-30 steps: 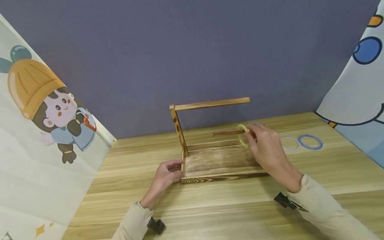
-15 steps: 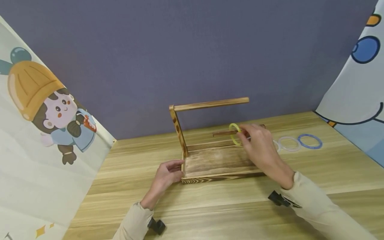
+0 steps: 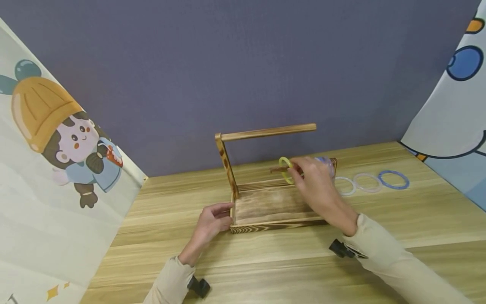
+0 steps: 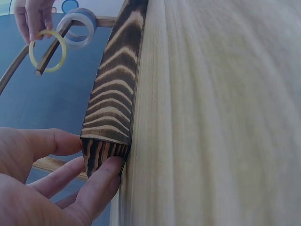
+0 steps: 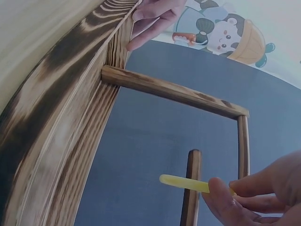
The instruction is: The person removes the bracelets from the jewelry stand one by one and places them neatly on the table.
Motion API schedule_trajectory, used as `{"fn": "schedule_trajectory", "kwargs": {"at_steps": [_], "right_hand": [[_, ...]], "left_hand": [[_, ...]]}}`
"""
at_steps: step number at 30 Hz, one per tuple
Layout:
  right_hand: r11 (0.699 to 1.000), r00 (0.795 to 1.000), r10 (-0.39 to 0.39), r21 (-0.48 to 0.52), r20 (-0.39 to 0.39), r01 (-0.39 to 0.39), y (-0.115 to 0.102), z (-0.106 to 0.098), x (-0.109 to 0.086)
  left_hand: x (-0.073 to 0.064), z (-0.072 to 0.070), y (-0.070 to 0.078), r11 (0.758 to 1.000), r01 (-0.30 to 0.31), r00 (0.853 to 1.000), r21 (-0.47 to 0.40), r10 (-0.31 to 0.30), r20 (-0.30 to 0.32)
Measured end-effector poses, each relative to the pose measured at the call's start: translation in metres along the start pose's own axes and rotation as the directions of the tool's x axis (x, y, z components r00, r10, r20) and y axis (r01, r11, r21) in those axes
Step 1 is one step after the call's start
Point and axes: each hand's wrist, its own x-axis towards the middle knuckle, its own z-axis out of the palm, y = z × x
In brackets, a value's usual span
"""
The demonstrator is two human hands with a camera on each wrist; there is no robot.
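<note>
My right hand (image 3: 317, 183) pinches a yellow bangle (image 4: 32, 56) between thumb and fingers. The bangle encircles the lower rod (image 4: 51, 54) of a wooden stand (image 3: 273, 207), and the rod's free end pokes out through it. Farther back along that rod hang bluish and whitish bangles (image 4: 77, 42), partly behind my right hand in the head view. At the stand's left end, my left hand (image 3: 212, 219) rests its fairly straight fingers against the end of the tray-like base. Up close in the left wrist view, fingertips (image 4: 112, 165) press the striped end grain.
A white bangle (image 3: 354, 188), a pale pink bangle (image 3: 367, 191) and a blue bangle (image 3: 393, 188) lie in a row on the table to the right. Above the base, the stand's upper rod (image 3: 269, 131) runs rightward from the left post (image 3: 226, 166). A dark wall (image 3: 243, 76) stands behind.
My right hand has moved left, carrying the yellow bangle along the lower rod toward its free end. The bangles behind it and the white one on the table have come into view. My left hand stays put.
</note>
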Motion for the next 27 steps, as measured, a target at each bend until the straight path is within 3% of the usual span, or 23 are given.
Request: {"fn": "schedule_trajectory", "kwargs": {"at_steps": [14, 19, 27], "right_hand": [[0.998, 0.998, 0.018, 0.057, 0.068, -0.022, -0.016, 0.012, 0.006], [0.995, 0.996, 0.020, 0.101, 0.091, -0.029, -0.020, 0.017, 0.008], [0.968, 0.996, 0.045, 0.241, 0.081, -0.063, -0.013, -0.001, 0.004]], "left_hand": [[0.001, 0.000, -0.001, 1.000, -0.014, 1.000, 0.007, 0.014, 0.015], [-0.003, -0.003, -0.004, 0.999, 0.005, 1.000, 0.032, -0.005, -0.011], [0.000, -0.002, -0.004, 0.999, 0.005, 1.000, 0.038, -0.005, 0.004]]}}
